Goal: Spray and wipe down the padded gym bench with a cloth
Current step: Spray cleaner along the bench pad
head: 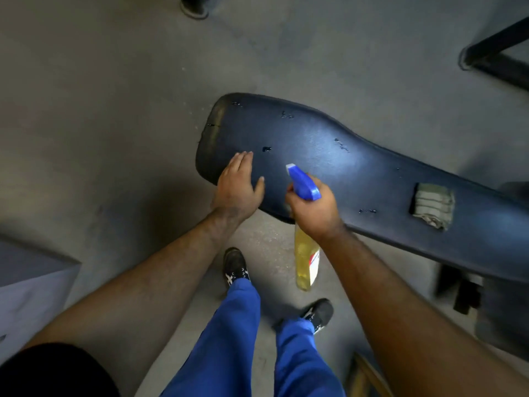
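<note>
The dark blue padded bench (357, 156) runs from the middle of the view down to the right, with small tears in its cover. My left hand (239, 186) lies flat on the near-left end of the pad, fingers together, holding nothing. My right hand (313, 209) grips a spray bottle (306, 253) of yellow liquid by its neck; the blue trigger head points at the pad. A folded grey-white cloth (433, 206) rests on the bench further right, apart from both hands.
Grey concrete floor surrounds the bench. My feet in dark shoes (234, 266) and blue trousers stand close to its near edge. A black metal frame (498, 53) stands at the upper right, a grey box (31, 279) at the left, and the dark bench base (463, 293) at the lower right.
</note>
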